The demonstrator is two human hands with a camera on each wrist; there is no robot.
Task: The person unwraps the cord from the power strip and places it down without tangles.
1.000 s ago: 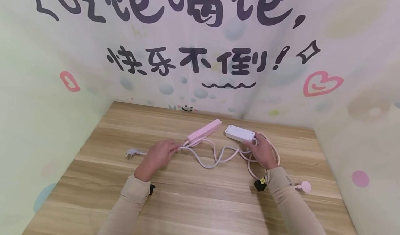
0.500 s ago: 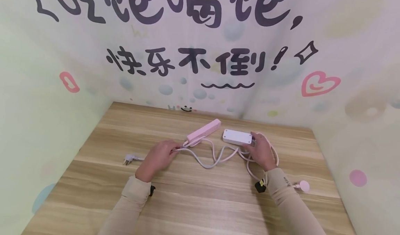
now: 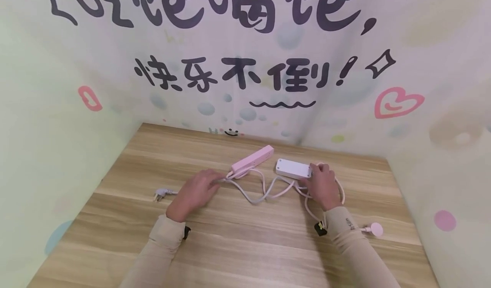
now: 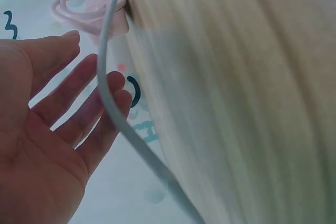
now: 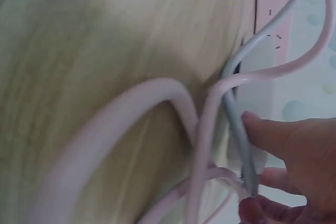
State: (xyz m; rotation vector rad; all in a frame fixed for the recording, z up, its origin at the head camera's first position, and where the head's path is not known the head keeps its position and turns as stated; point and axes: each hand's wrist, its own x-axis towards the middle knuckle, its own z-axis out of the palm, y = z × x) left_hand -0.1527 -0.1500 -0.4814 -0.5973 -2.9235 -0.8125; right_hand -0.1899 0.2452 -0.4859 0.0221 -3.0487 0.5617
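Observation:
A white power strip [image 3: 293,168] lies on the table with small dots at its corners. My right hand [image 3: 323,185] holds its cord end, thumb on the near side and fingers around the end; in the right wrist view the thumb lies by the white strip [image 5: 254,93] and its grey cord [image 5: 239,121]. My left hand [image 3: 196,191] hovers low over the grey-white cord left of the pink power strip [image 3: 252,159]. In the left wrist view its fingers [image 4: 86,103] are loosely bent, thumb apart, with the cord [image 4: 107,72] passing across the fingertips, not gripped.
A white plug [image 3: 163,193] lies left of the left hand. A round pink plug [image 3: 376,229] is beside the right sleeve. Pink and white cords [image 3: 264,196] loop between the hands. Behind the wooden table [image 3: 238,245] hangs a printed cloth [image 3: 245,79].
The white power strip has turned slightly and come a little nearer in my right hand, whose fingers have since shifted slightly. My left hand's fingers have loosened from the cord.

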